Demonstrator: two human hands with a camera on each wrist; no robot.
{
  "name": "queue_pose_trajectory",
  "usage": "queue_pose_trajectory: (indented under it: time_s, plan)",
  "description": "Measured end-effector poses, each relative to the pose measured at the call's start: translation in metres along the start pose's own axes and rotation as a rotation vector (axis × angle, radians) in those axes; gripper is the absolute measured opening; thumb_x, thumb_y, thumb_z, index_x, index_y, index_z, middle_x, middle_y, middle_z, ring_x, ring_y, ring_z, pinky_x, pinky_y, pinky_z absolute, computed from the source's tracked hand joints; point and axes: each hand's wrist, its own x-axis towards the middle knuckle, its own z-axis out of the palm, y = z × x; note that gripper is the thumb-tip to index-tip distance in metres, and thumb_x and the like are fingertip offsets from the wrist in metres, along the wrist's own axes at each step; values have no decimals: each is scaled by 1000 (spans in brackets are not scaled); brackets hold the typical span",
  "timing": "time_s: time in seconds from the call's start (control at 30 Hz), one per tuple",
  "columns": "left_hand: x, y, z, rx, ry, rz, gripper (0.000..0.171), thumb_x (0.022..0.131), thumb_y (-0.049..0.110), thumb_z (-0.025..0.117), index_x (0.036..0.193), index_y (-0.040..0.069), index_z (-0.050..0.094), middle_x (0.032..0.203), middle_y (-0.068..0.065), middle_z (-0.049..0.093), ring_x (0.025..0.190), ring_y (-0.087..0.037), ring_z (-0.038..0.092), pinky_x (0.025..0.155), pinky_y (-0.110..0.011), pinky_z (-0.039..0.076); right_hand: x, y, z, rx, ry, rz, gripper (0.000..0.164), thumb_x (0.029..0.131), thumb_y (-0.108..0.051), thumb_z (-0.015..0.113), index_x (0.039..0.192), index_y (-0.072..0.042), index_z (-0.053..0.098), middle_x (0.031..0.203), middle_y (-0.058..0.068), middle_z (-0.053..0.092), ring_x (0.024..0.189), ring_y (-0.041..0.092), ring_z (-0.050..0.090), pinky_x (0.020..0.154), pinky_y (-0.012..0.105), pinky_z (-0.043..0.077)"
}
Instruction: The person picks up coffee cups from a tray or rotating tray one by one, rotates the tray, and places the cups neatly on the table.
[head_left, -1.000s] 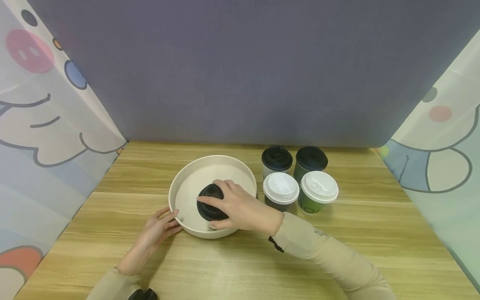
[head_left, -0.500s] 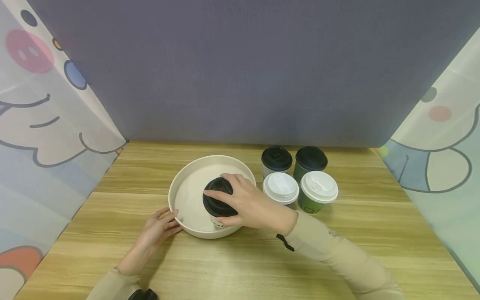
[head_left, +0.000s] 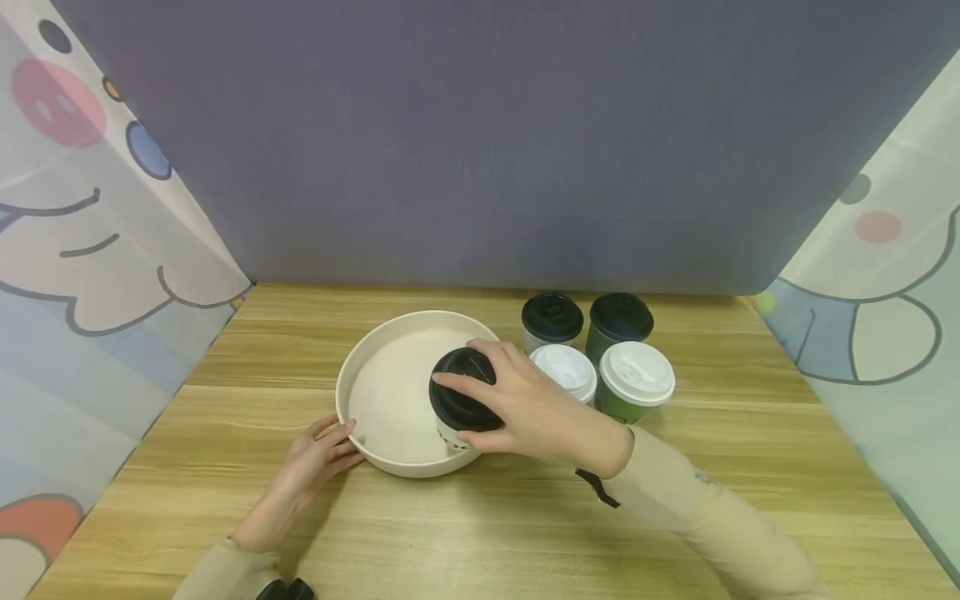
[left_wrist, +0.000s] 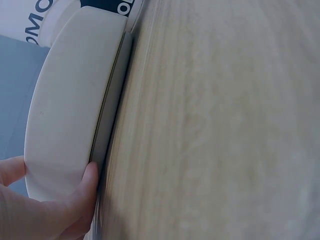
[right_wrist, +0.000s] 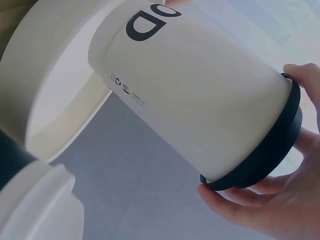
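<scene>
By its black lid, my right hand [head_left: 525, 408] grips a white paper coffee cup [right_wrist: 195, 95], fingers spread around the lid's edge. Dark lettering shows on the cup's side. In the head view the cup is over the right part of a round cream tray [head_left: 375, 417]; the right wrist view has its base lifted near the tray's wall. My left hand [head_left: 318, 458] holds the tray at its front left, thumb and fingers pinching the side wall [left_wrist: 65, 110] between rim and underside.
Right of the tray stand several lidded paper cups in two rows: black-lidded ones [head_left: 552, 317] [head_left: 622, 317] behind, white-lidded ones [head_left: 573, 371] [head_left: 639, 371] in front. A grey panel [head_left: 480, 150] rises behind the wooden table [head_left: 247, 358]. Printed curtains [head_left: 97, 250] flank both sides.
My right hand has lifted the coffee cup from the middle of the tray and carried it rightward, so more of its white side shows. The left hand and the tray have stayed put.
</scene>
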Motion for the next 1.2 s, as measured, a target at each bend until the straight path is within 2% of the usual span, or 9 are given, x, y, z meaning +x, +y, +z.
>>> queue_pose_trajectory:
  time_s: [0.3, 0.63, 0.87, 1.0, 1.2]
  plan:
    - [-1, 1, 0, 12, -5, 3, 72, 92, 20, 49, 137, -7, 0, 109, -17, 48, 89, -16, 59, 86, -30, 50, -14, 3, -13, 17, 56, -18, 54, 72, -36, 66, 121, -17, 51, 120, 22, 41, 110, 33, 42, 90, 43, 44]
    - [-1, 1, 0, 14, -13, 6, 72, 92, 20, 48, 137, -7, -1, 111, -18, 46, 89, -16, 59, 86, -31, 49, -29, 3, -21, 14, 73, -18, 55, 67, -31, 68, 117, -16, 53, 117, 22, 42, 104, 33, 45, 85, 43, 45]
    - [0, 1, -1, 8, -9, 3, 72, 92, 20, 49, 137, -7, 0, 110, -17, 47, 89, -16, 59, 86, -30, 50, -41, 4, -21, -7, 107, -47, 58, 63, -29, 71, 116, -14, 53, 112, 22, 45, 100, 32, 47, 76, 46, 48]
    - [0, 1, -1, 5, -8, 2, 72, 91, 20, 49, 137, -7, 0, 109, -16, 47, 88, -16, 59, 85, -30, 50, -49, 3, -20, -20, 81, -25, 58, 63, -31, 71, 116, -16, 53, 113, 22, 44, 95, 32, 48, 74, 42, 49]
    - [-1, 2, 0, 12, -9, 7, 70, 92, 20, 48, 137, -8, 2, 109, -16, 47, 88, -16, 59, 85, -31, 50, -59, 1, -19, -24, 26, 2, 56, 64, -33, 69, 115, -17, 54, 114, 20, 44, 97, 29, 47, 77, 39, 49]
